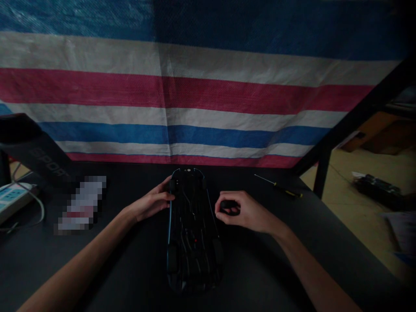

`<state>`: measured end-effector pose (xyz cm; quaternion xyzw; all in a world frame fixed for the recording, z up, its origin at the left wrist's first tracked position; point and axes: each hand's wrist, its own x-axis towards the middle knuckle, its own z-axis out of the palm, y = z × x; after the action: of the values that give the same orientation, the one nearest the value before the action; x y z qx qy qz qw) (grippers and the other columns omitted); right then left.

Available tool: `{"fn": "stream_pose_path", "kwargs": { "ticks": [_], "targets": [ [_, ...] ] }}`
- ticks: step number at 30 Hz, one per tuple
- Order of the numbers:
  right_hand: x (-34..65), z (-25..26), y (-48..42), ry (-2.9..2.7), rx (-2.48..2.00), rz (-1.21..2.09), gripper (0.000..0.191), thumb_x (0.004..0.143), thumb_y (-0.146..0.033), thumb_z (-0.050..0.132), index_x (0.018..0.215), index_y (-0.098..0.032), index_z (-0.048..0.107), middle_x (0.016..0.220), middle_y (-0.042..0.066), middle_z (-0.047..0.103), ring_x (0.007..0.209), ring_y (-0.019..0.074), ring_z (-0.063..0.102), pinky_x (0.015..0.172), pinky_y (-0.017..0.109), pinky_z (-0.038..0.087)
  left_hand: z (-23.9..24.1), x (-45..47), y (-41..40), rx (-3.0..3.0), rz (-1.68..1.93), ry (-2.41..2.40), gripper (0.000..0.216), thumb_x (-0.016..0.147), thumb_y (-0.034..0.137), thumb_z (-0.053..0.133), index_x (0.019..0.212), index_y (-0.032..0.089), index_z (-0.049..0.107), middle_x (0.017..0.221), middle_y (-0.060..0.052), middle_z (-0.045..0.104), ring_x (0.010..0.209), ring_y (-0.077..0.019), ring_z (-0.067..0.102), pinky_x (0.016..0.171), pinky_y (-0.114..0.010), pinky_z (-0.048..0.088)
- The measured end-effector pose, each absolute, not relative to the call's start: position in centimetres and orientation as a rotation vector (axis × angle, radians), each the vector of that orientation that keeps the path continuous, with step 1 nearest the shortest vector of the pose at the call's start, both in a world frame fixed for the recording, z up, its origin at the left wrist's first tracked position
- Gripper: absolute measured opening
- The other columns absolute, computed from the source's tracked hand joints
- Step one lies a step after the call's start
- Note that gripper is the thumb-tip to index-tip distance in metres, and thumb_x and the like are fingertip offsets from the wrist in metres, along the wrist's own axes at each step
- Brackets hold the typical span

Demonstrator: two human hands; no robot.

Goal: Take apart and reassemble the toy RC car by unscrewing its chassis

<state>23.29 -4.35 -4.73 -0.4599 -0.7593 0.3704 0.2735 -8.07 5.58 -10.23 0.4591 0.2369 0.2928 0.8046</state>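
A black toy car with blue edging lies upside down on the dark table, its underside and wheels facing up. My left hand rests against the car's left side near a front wheel, fingers curled on its edge. To the right of the car, my right hand is closed around a small dark round part, possibly a wheel, just apart from the car's body.
A thin screwdriver with a yellow-black handle lies at the back right of the table. A white power strip with cable and a dark box stand at the left. A striped tarp hangs behind. The table's right edge drops to the floor.
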Motion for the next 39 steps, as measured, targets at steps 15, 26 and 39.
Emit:
{"fn": "stream_pose_path", "kwargs": {
  "ticks": [15, 26, 39],
  "targets": [
    [22.3, -6.0, -3.8, -1.885, -1.203, 1.066, 0.017, 0.095, -0.038, 0.069, 0.099, -0.022, 0.072, 0.094, 0.000, 0.072, 0.087, 0.0167, 0.065, 0.080, 0.029, 0.048, -10.0, -7.9, 5.4, 1.041, 0.611, 0.503, 0.080, 0.087, 0.009, 0.066, 0.159, 0.034, 0.040, 0.140, -0.006, 0.060, 0.108, -0.0191, 0.063, 0.095, -0.033, 0.049],
    [22.3, -6.3, -3.8, -1.900, -1.181, 1.101, 0.016, 0.096, -0.037, 0.069, 0.101, -0.022, 0.073, 0.095, 0.000, 0.072, 0.088, 0.0165, 0.064, 0.078, 0.028, 0.047, -10.4, -7.9, 5.6, 1.006, 0.617, 0.515, 0.081, 0.086, 0.009, 0.067, 0.158, 0.035, 0.041, 0.141, -0.006, 0.061, 0.115, -0.0211, 0.063, 0.096, -0.033, 0.049],
    [22.4, -6.4, -3.9, -1.916, -1.186, 1.082, 0.013, 0.096, -0.035, 0.068, 0.099, -0.022, 0.071, 0.093, 0.000, 0.071, 0.086, 0.0165, 0.064, 0.078, 0.028, 0.047, -10.0, -7.8, 5.4, 1.007, 0.616, 0.538, 0.082, 0.084, 0.011, 0.071, 0.157, 0.034, 0.042, 0.141, -0.007, 0.060, 0.110, -0.0208, 0.061, 0.095, -0.035, 0.048]
  ]
}}
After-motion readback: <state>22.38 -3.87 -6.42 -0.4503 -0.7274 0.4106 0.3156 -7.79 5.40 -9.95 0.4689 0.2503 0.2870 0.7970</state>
